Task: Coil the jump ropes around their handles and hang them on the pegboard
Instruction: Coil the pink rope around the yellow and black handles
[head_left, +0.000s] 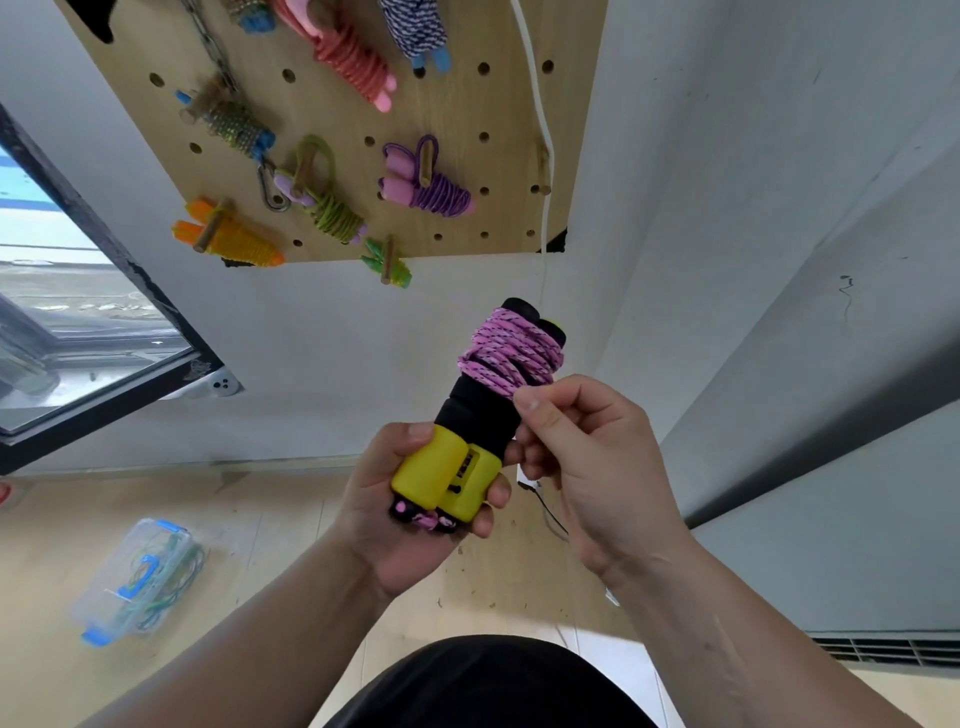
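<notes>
My left hand (410, 525) grips the yellow ends of two black-and-yellow jump rope handles (457, 467), held side by side and pointing up at the wall. A pink braided rope (511, 351) is coiled around their upper black part. My right hand (576, 452) pinches the rope just below the coil, thumb against forefinger. Above, the wooden pegboard (509, 130) holds several coiled ropes on pegs, among them an orange one (228, 236), a purple one (431, 182) and a green one (324, 200).
A clear plastic box with blue clasps (137, 579) lies on the wooden floor at the lower left. A window (78, 322) is at the left. A white cord (543, 135) hangs down the pegboard's right side, beside a bare wooden peg (544, 171).
</notes>
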